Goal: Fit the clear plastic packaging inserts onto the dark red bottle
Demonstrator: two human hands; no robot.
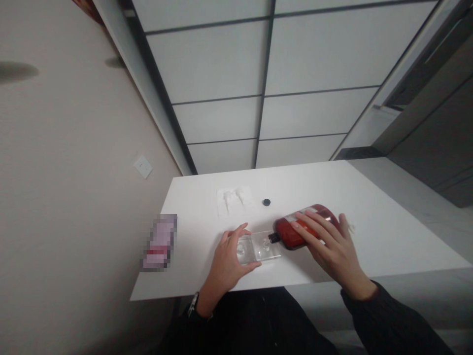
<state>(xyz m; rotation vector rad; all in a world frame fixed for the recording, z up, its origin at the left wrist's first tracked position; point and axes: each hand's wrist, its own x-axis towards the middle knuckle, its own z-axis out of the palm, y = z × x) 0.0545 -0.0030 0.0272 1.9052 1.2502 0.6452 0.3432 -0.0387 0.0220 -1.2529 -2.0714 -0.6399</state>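
A red bottle [290,232] with a black neck lies tilted in my right hand [332,246], its mouth pointing left and down. Below that mouth is a clear plastic container [263,248] with round shapes in it, resting on the white table. My left hand [229,259] grips the container's left end between thumb and fingers. Whether liquid is leaving the bottle I cannot tell. A small black cap [266,202] lies on the table beyond the bottle.
Behind my left hand, a translucent sheet or packet with whitish pieces [234,199] lies on the white table [199,236]. At the left edge is a pixelated pinkish-purple object [160,242]. A wall with a socket [143,166] borders the left side; panelled doors [221,118] stand behind.
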